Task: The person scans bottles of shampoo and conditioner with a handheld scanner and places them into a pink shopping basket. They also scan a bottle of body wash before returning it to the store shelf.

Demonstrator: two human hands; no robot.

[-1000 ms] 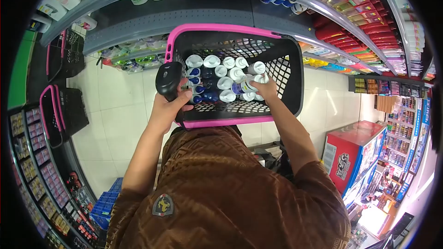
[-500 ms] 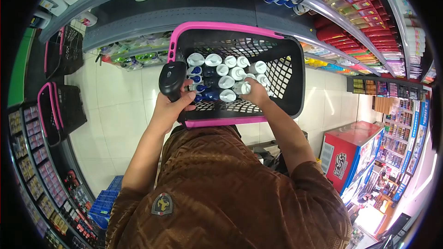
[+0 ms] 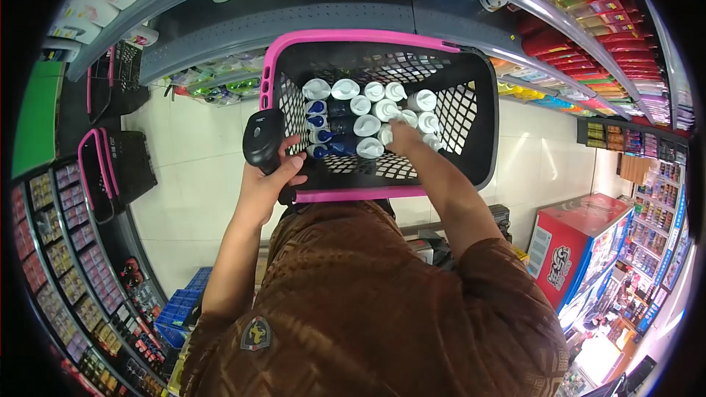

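Note:
A black basket [image 3: 482, 125] with a pink handle holds several upright bottles with white tops and a few with blue tops [image 3: 321, 136]. My left hand [image 3: 278, 176], at the basket's left end, is closed around a black handheld scanner [image 3: 262, 138], whose head points up. Inside the basket, my right hand [image 3: 403, 140] has its fingers on a white-topped bottle [image 3: 386, 134] near the middle right of the group. The fingertips are partly hidden among the caps.
Grey shelves [image 3: 279, 22] with bottles run along the front. Red packs [image 3: 581, 48] fill the right shelf. Other black baskets [image 3: 129, 165] stand at the left, near a blue crate [image 3: 180, 309]. A red freezer [image 3: 581, 228] is at the right.
The view has shifted slightly, and the basket shows a little larger. My left hand and the scanner sit slightly farther left. My right hand remains among the bottle tops.

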